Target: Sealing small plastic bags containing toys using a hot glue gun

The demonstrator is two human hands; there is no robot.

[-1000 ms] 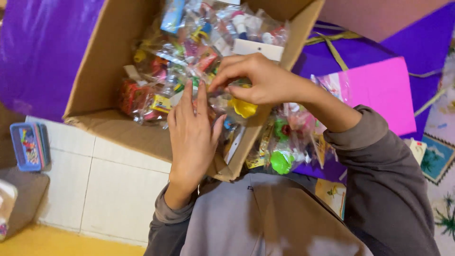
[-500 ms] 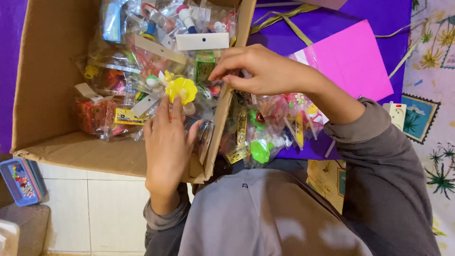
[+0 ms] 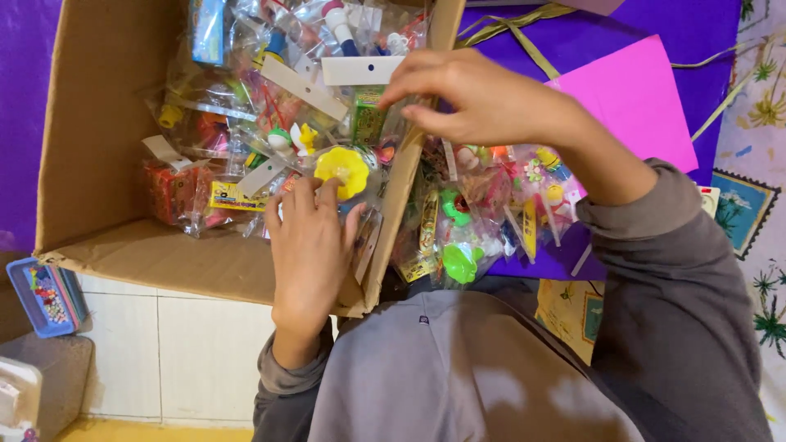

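A cardboard box (image 3: 106, 123) full of small toys in clear plastic bags sits in front of me. My left hand (image 3: 309, 245) rests inside it, fingers spread on a bag that holds a yellow flower-shaped toy (image 3: 342, 169). My right hand (image 3: 467, 94) reaches over the box's right wall and pinches the edge of a clear bag with a white card header (image 3: 360, 69). More bagged toys (image 3: 483, 213), with a green piece among them, lie outside the box under my right forearm.
A pink sheet (image 3: 639, 102) lies on a purple cloth (image 3: 606, 33) at the right, with olive ribbon strips across it. A blue tray of small beads (image 3: 49, 295) sits at the lower left on white tiles (image 3: 196, 344). Floral paper (image 3: 761, 164) borders the right edge.
The view has shifted, so the box appears further left and lower. My left hand has slid forward under the yellow toy. My right hand stays over the box wall, pinching.
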